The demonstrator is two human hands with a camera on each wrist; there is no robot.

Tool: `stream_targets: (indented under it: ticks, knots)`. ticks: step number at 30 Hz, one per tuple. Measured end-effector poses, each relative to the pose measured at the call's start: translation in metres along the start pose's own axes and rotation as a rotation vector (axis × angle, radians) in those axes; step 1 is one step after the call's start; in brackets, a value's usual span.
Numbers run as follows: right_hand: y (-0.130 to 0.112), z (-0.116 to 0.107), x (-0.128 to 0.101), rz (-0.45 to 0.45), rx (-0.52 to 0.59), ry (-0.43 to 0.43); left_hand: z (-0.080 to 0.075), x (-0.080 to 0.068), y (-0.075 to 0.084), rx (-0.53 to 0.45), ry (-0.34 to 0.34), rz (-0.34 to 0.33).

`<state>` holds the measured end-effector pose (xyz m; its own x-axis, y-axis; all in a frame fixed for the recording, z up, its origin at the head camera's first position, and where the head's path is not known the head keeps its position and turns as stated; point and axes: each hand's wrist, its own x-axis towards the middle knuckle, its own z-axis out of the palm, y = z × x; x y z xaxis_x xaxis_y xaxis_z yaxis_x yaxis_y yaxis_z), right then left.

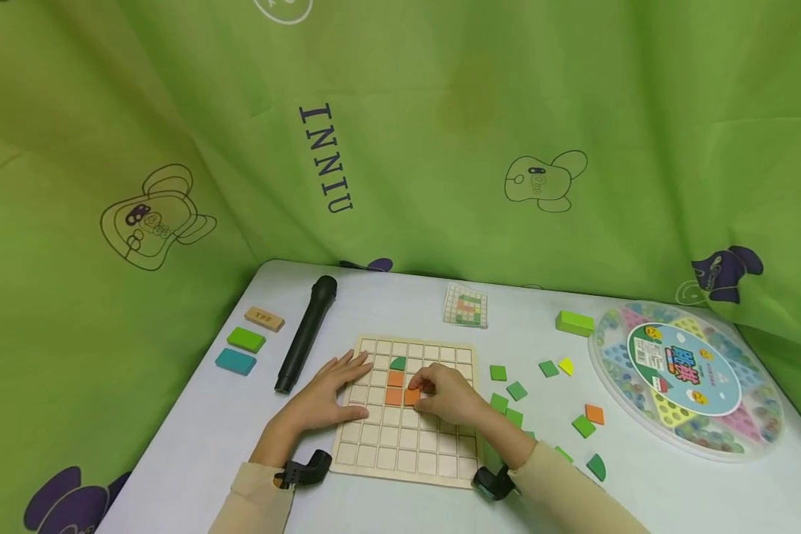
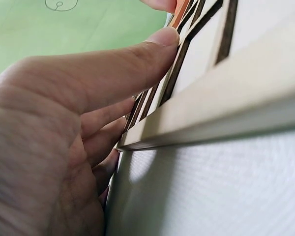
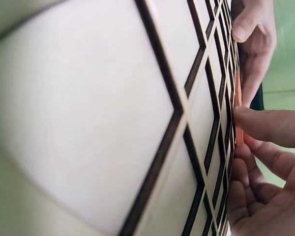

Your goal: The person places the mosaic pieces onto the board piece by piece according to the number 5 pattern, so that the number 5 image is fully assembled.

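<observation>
Green cartoon-print cloth hangs behind a white table (image 1: 193, 437). On it lies a wooden grid board (image 1: 407, 445), and my left hand (image 1: 323, 397) rests flat with straight fingers on its left edge. My right hand (image 1: 443, 393) sits on the board's middle, fingertips pinching an orange tile (image 1: 411, 397) into a cell, beside two more orange tiles (image 1: 394, 386) stacked below a dark green piece (image 1: 397, 363). Loose green tiles (image 1: 515, 390) lie just right of the board. A black microphone (image 1: 305, 334) lies to the left, a round marble game tray (image 1: 687, 378) far right, a small pattern card (image 1: 466, 305) beyond the board.
</observation>
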<state>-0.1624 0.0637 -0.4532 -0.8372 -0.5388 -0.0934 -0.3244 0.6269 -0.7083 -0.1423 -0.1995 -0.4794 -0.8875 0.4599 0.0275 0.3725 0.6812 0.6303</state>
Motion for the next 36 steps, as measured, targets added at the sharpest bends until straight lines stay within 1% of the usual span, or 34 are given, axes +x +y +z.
stream_targets:
  ticks: [4,7,11,14,17,19,21,25,30,33,36]
  knots:
    - [0.001,0.0,0.0,-0.024,-0.037,-0.001,0.0,0.001,0.001,-0.003,0.003,0.003]
    - [0.003,-0.001,-0.001,-0.036,-0.023,-0.019,0.0,0.001,0.001,-0.005,0.004,0.004]
    - [0.008,-0.006,-0.006,-0.014,0.06,-0.033,0.001,0.002,0.001,-0.008,-0.002,0.003]
    - [0.011,-0.012,-0.014,-0.001,0.132,-0.006,0.003,0.003,0.0,-0.009,-0.002,0.003]
    - [0.012,-0.021,-0.026,-0.008,0.164,0.042,0.003,0.003,-0.001,-0.015,0.002,0.005]
    - [0.014,-0.029,-0.035,-0.011,0.167,0.084,0.002,0.002,-0.001,-0.018,0.006,0.01]
    - [0.019,-0.038,-0.046,-0.014,0.147,0.139,0.002,0.002,-0.001,-0.015,0.013,0.016]
    - [0.037,-0.057,-0.071,-0.007,0.09,0.253,0.002,0.003,-0.003,0.005,0.023,0.017]
    - [0.065,-0.082,-0.109,0.069,0.011,0.358,0.002,0.002,-0.003,0.013,0.019,0.014]
    - [0.082,-0.097,-0.131,0.132,-0.03,0.392,0.002,0.002,-0.003,0.007,0.02,0.018]
    - [0.099,-0.108,-0.149,0.18,-0.033,0.407,0.003,0.003,-0.004,0.001,0.023,0.017]
